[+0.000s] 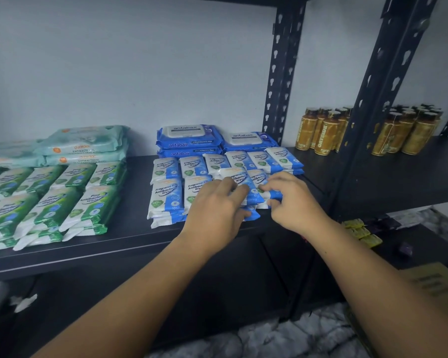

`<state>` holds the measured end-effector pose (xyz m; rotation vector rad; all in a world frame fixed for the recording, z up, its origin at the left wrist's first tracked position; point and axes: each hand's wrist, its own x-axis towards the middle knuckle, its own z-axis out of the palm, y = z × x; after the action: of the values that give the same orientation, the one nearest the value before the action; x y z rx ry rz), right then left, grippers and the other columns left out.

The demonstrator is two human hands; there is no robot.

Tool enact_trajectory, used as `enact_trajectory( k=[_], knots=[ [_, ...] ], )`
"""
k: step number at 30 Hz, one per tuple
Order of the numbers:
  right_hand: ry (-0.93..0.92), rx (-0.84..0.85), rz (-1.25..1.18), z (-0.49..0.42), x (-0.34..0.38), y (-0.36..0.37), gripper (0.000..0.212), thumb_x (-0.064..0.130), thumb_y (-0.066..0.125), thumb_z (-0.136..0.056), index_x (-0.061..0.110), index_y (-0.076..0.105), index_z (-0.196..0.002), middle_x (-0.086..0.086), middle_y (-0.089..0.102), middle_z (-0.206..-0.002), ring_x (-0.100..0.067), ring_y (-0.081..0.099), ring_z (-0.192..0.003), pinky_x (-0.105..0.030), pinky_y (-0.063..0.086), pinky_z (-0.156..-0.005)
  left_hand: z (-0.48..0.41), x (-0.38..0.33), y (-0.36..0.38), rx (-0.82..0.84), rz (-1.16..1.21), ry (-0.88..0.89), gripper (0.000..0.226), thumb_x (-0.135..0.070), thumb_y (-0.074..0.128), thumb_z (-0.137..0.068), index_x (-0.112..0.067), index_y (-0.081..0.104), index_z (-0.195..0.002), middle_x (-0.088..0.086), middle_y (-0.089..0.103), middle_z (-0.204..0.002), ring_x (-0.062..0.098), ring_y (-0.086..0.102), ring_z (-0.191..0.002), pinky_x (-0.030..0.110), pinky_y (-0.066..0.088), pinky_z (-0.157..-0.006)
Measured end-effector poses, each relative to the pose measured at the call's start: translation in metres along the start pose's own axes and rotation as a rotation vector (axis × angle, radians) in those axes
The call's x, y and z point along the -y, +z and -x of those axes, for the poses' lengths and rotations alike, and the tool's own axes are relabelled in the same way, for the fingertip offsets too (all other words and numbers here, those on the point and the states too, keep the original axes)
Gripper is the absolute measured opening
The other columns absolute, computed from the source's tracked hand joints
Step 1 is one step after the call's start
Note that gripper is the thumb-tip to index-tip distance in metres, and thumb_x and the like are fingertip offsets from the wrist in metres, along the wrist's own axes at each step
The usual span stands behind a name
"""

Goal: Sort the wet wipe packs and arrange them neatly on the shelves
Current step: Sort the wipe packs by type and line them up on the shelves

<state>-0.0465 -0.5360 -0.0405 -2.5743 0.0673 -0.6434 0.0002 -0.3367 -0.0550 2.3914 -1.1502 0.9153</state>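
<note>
Green wipe packs (0, 215) run off the left edge — bottle labels (327, 136) blurred

On the black shelf (130, 229) — blue-and-white packs (166, 195), green-and-white packs (88, 205) and pale mint packs (88, 143), perhaps teal.

Of the person only two bare forearms (145, 293) are seen, each ending in a bare hand: the left hand (215, 210) and the right hand (292, 202). Under the right wrist shows a small red bit (303, 238) (too small to identify).
</note>
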Motion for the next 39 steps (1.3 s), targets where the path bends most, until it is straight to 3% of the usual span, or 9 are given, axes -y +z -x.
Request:
enact_trajectory(
  k=[3, 8, 15, 18, 23, 29, 35, 37, 39],
  knots=[
    [-0.020, 0.023, -0.014, 0.002, -0.002, -0.001, 0.041, 0.004, 0.076, -0.080, 0.019, 0.070, -0.118, 0.015, 0.051, -0.122, -0.008, 0.051, -0.115, -0.021, 0.037, -0.097, 0.006, 0.004, -0.006, 0.061, -0.002, 0.002, 0.060, -0.051, 0.074, -0.083, -0.020, 0.057, -0.131, 0.001, 0.058, -0.118, 0.025, 0.056, -0.100, 0.041, 0.046, -0.094],
    [-0.023, 0.000, 0.005, -0.004, 0.000, 0.005, 0.039, 0.001, 0.077, -0.081, 0.019, 0.071, -0.116, 0.013, 0.054, -0.121, -0.012, 0.053, -0.113, -0.027, 0.043, -0.100, 0.000, 0.006, -0.007, 0.093, -0.006, -0.061, 0.056, -0.039, 0.080, -0.082, -0.021, 0.058, -0.131, 0.004, 0.058, -0.121, 0.031, 0.058, -0.096, 0.044, 0.048, -0.087],
    [-0.069, -0.051, -0.006, 0.001, -0.002, 0.014, 0.041, 0.000, 0.076, -0.080, 0.015, 0.072, -0.118, 0.009, 0.055, -0.124, -0.013, 0.054, -0.115, -0.019, 0.038, -0.096, 0.001, 0.010, 0.005, 0.065, -0.033, -0.045, 0.057, -0.039, 0.077, -0.083, -0.023, 0.056, -0.133, 0.004, 0.057, -0.126, 0.029, 0.059, -0.099, 0.043, 0.044, -0.088],
    [0.023, -0.010, -0.129, 0.003, 0.000, 0.008, 0.049, 0.002, 0.071, -0.081, 0.021, 0.069, -0.126, 0.014, 0.048, -0.132, -0.007, 0.047, -0.125, -0.015, 0.035, -0.103, 0.004, 0.011, 0.001, 0.101, -0.027, -0.047, 0.066, -0.052, 0.068, -0.087, -0.029, 0.045, -0.144, 0.001, 0.049, -0.140, 0.025, 0.058, -0.111, 0.041, 0.038, -0.097],
    [0.009, 0.132, -0.240, 0.006, 0.026, -0.010, 0.078, 0.011, 0.069, -0.081, 0.052, 0.044, -0.143, 0.025, 0.028, -0.153, -0.005, 0.013, -0.146, -0.036, 0.015, -0.117, 0.001, 0.013, -0.016, 0.084, 0.126, -0.168, 0.093, -0.059, 0.063, -0.081, -0.021, 0.024, -0.157, 0.000, 0.032, -0.159, 0.022, 0.041, -0.138, 0.045, 0.034, -0.112],
    [0.005, 0.177, 0.098, -0.003, 0.046, 0.002, 0.049, 0.040, 0.064, -0.095, 0.057, 0.049, -0.138, 0.015, 0.035, -0.158, -0.017, 0.021, -0.142, -0.043, 0.018, -0.112, -0.012, 0.018, -0.021, 0.293, -0.148, -0.250, 0.090, -0.073, 0.051, -0.083, -0.014, 0.034, -0.150, 0.004, 0.034, -0.159, 0.026, 0.023, -0.151, 0.051, 0.024, -0.120],
    [0.023, 0.147, -0.076, -0.004, 0.039, 0.005, 0.046, 0.024, 0.067, -0.096, 0.045, 0.057, -0.135, 0.011, 0.039, -0.157, -0.021, 0.024, -0.150, -0.046, 0.015, -0.124, -0.006, 0.026, -0.011, 0.422, -0.173, -0.254, 0.086, -0.073, 0.038, -0.090, -0.020, 0.025, -0.156, -0.001, 0.027, -0.163, 0.024, 0.020, -0.151, 0.052, 0.022, -0.120],
    [0.021, 0.105, -0.203, 0.001, 0.036, 0.003, 0.045, 0.017, 0.068, -0.094, 0.039, 0.061, -0.133, 0.009, 0.043, -0.155, -0.018, 0.028, -0.149, -0.039, 0.023, -0.124, -0.006, 0.027, -0.009, 0.420, -0.180, -0.257, 0.085, -0.073, 0.038, -0.089, -0.022, 0.024, -0.157, -0.001, 0.028, -0.163, 0.025, 0.021, -0.151, 0.052, 0.024, -0.119],
    [0.027, 0.052, -0.271, 0.006, 0.032, -0.004, 0.044, 0.012, 0.069, -0.094, 0.034, 0.064, -0.132, 0.008, 0.045, -0.154, -0.011, 0.033, -0.147, -0.011, 0.025, -0.114, -0.008, 0.027, -0.009, 0.436, -0.167, -0.269, 0.085, -0.072, 0.040, -0.089, -0.026, 0.019, -0.157, -0.001, 0.029, -0.162, 0.027, 0.022, -0.151, 0.053, 0.024, -0.119]
  ],
)
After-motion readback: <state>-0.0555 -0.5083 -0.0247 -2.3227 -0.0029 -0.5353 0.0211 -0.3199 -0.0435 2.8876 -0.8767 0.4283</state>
